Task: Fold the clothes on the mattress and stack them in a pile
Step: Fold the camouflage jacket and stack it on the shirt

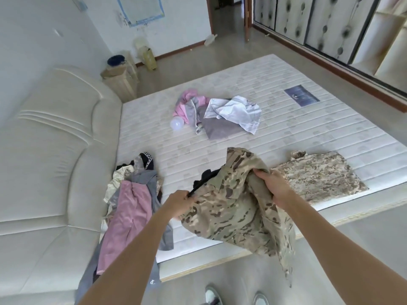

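A camouflage garment (233,201) hangs bunched above the near edge of the white mattress (286,133). My left hand (179,202) grips its left side by a dark strip of fabric. My right hand (275,186) grips its upper right part. A folded camouflage piece (321,177) lies flat on the mattress just right of my right hand. A loose heap of pink, grey and black clothes (132,199) lies at the mattress's near left corner. Another heap of pink, grey and white clothes (220,113) sits in the middle of the mattress.
A cream padded headboard (55,139) runs along the left. A white ball (177,124) lies beside the middle heap. A small bedside cabinet (120,80) stands at the far left, mirrored wardrobe doors (330,25) on the right. My shoes (235,297) stand on the floor below the mattress edge.
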